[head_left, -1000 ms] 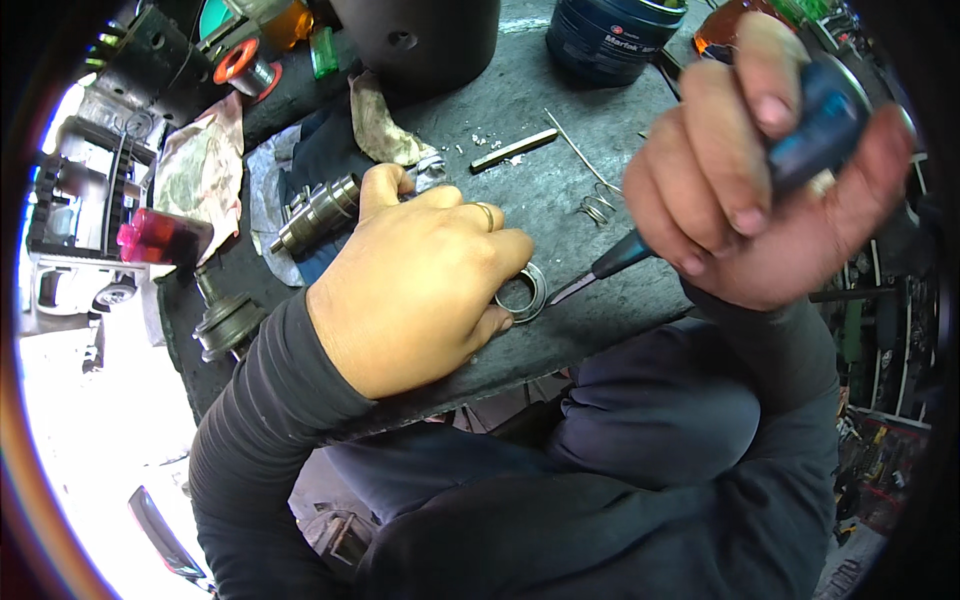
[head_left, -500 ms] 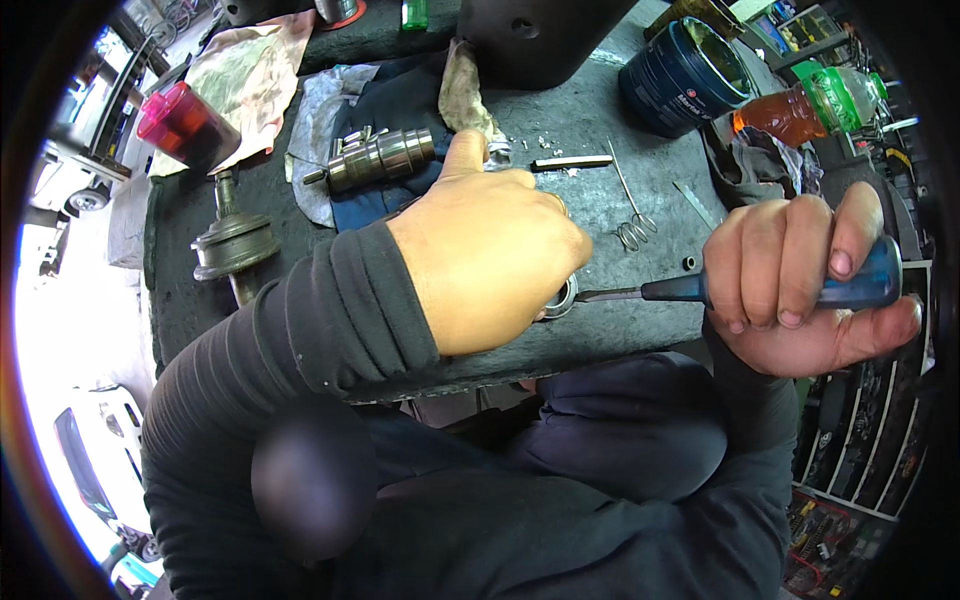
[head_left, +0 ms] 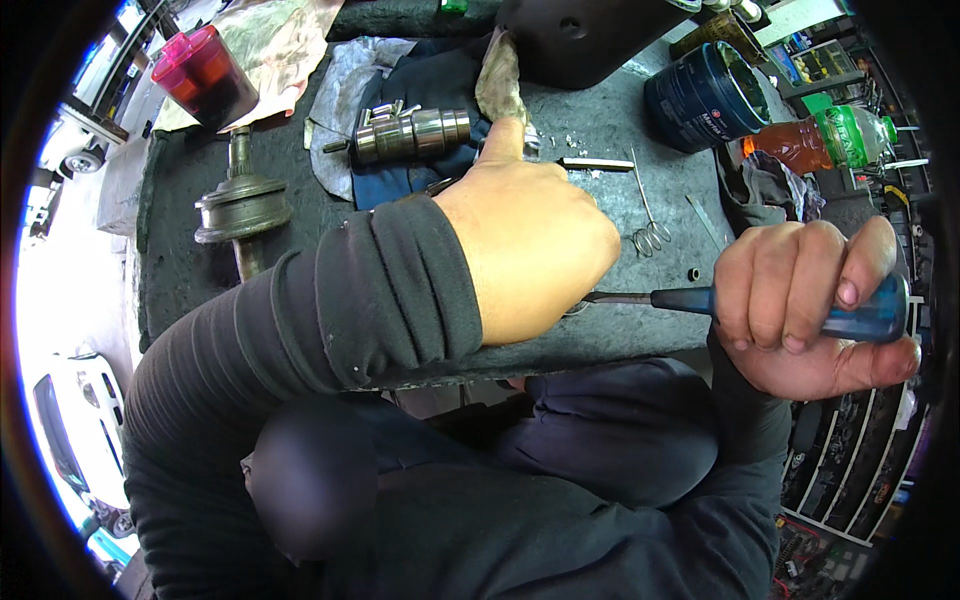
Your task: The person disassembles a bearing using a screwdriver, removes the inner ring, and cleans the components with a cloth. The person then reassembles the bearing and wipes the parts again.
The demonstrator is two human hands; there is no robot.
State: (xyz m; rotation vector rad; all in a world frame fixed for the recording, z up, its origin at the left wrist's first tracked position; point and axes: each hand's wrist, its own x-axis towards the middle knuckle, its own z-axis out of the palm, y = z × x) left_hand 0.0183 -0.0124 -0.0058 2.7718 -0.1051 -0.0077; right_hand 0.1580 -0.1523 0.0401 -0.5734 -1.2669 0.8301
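My left hand (head_left: 545, 250) is closed, back of the hand up, over the near part of the dark bench. Its fingers wrap round a metal ring (head_left: 578, 309), of which just a sliver shows beneath the knuckles. In my right hand (head_left: 775, 285) is a screwdriver with a blue handle (head_left: 685, 300), held sideways with the blade pointing left. The blade's tip meets the edge of the ring beside my left hand; the exact contact is hidden. A small dark bush (head_left: 694, 274) and a coil spring with a long straight end (head_left: 652, 240) lie just beyond the screwdriver.
Beyond my left wrist a cylindrical metal part (head_left: 415, 135) rests on dark blue cloth. A flanged shaft (head_left: 242, 210) and a red jug (head_left: 205, 85) stand at left. Farther right are a black rod (head_left: 595, 164), a blue tin (head_left: 700, 105) and a bottle of orange liquid (head_left: 800, 147).
The whole scene has shifted slightly in the picture. Less of the metal ring shows under my left hand now. Both hands keep their grip, and the blade is still at the ring.
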